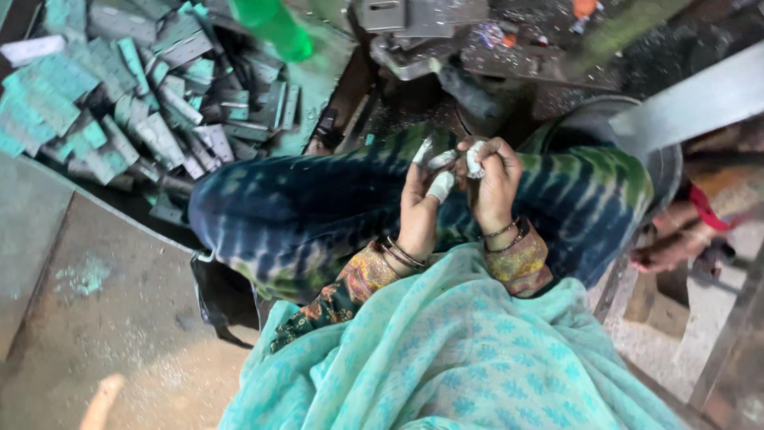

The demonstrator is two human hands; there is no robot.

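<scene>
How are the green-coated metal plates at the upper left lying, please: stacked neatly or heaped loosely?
Heaped loosely: the metal plates overlap at many angles, none squared into a stack.

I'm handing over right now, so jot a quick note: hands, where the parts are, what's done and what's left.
Left hand: raised over the lap, white wrapping on its fingers, touching a small white piece.
Right hand: closed on a small white wad, close against the left.
Parts: heap of green-coated metal plates on the floor to the left, none in hand. Green bottle beyond them.
Done: some left fingers wrapped.
Left: the pictures do not show how much wrapping remains.
</scene>
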